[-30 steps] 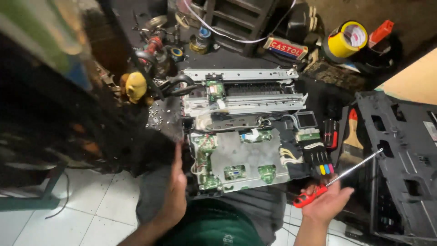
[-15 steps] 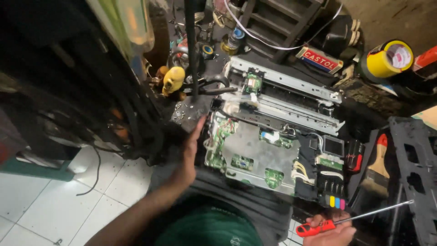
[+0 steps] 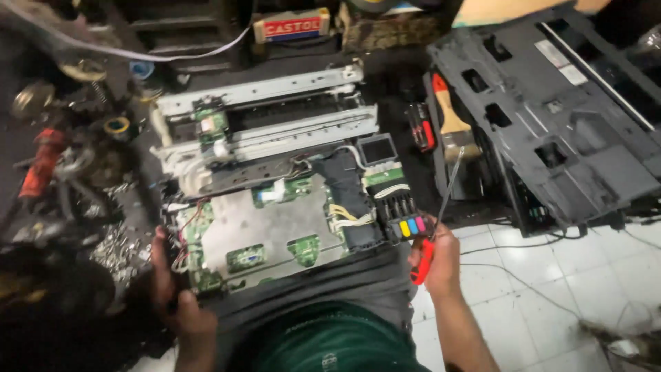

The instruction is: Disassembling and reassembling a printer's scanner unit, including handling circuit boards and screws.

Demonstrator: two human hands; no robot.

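Clenched around the red-handled screwdriver [image 3: 428, 238], the right hand [image 3: 435, 258] has come up beside the opened printer chassis [image 3: 275, 200] at frame centre, shaft now pointing upward. Left hand [image 3: 175, 293] still grasps the chassis's lower left edge. White tiled floor [image 3: 551, 275] at lower right leaves open room.
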